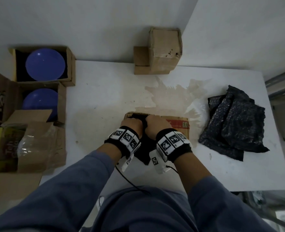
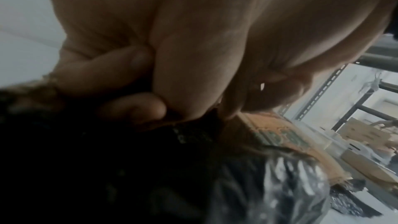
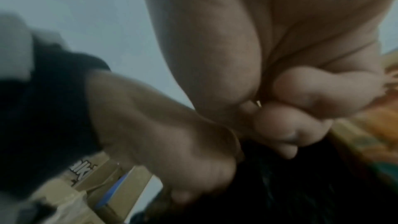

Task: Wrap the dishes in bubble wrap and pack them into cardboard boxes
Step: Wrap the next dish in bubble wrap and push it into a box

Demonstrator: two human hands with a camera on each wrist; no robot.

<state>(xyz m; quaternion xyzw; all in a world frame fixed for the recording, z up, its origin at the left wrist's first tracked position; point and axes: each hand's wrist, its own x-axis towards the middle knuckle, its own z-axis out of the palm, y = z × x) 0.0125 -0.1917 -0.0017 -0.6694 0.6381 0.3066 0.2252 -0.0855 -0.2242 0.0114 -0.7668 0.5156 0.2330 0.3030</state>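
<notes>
Black bubble wrap [image 1: 142,148] gripped by both curled hands, left hand [image 1: 131,123] and right hand [image 1: 156,123] touching, over cardboard box [image 1: 180,125] on white table [image 1: 104,101].

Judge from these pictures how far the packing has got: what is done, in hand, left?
Done: one closed box stands at the table's far edge. In hand: left hand and right hand both grip a black bubble-wrapped bundle at an open box. Left: two blue dishes sit unwrapped in boxes; spare bubble wrap waits on the right.

Two blue bowls [image 1: 45,64], two hands [image 1: 132,123].
</notes>
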